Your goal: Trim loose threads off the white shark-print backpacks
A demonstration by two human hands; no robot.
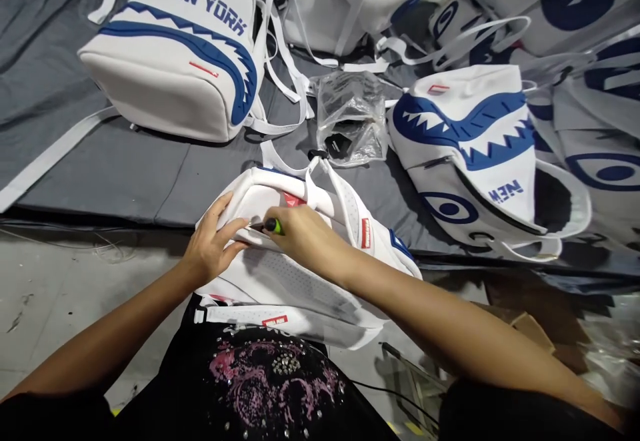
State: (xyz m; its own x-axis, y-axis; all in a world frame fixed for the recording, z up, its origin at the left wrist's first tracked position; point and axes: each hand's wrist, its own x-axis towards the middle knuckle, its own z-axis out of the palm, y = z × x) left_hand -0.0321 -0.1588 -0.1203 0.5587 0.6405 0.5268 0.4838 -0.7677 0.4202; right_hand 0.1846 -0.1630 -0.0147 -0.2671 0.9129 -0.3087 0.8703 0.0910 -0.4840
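A white backpack with red labels and perforated straps lies between my body and the table's front edge. My left hand pinches the backpack's white fabric at its left side, thumb and fingers closed on the edge. My right hand is closed around a small tool with a black and green handle. Its thin dark tip points left at the fabric beside my left fingertips. What the tip touches exactly is too small to tell. A red tag shows just behind my right hand.
On the grey-covered table, a white NEW YORK backpack stands at left and another patterned backpack at right. A clear plastic bag with black contents lies between them. More white backpacks fill the back. Cardboard sits below right.
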